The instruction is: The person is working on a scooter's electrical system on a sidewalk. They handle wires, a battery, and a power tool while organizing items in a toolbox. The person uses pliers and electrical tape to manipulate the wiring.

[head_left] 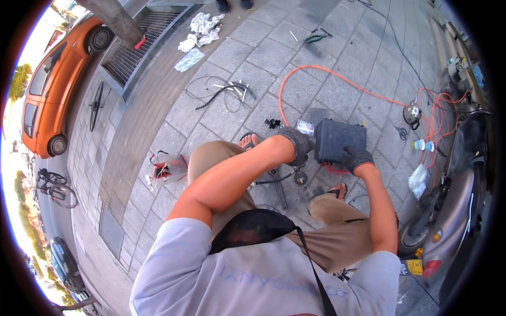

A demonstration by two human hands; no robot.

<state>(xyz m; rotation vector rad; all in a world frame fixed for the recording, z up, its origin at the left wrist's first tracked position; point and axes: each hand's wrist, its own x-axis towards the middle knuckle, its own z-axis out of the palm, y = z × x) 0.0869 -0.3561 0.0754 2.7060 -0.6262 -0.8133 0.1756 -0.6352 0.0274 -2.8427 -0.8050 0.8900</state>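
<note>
A dark grey plastic case (341,136) with a red latch (334,169) stands on the paving in front of me. My right hand (359,157), in a dark knit glove, grips its near right corner. My left hand (298,145), gloved alike, is curled beside the case's left side. An orange hose (282,100) runs up to that glove, and a short black hose (279,180) shows just below it. What the left fingers close on is hidden. A clear plastic packet (305,127) and small black parts (273,124) lie just beyond the left hand.
Left of my knee sits an open bag (167,167) with red items. Thin cables (226,95), pliers (316,37) and white rags (203,29) lie farther off. A metal pot (411,115), scissors (402,132), cups (425,145) and a parked scooter (453,210) are at right.
</note>
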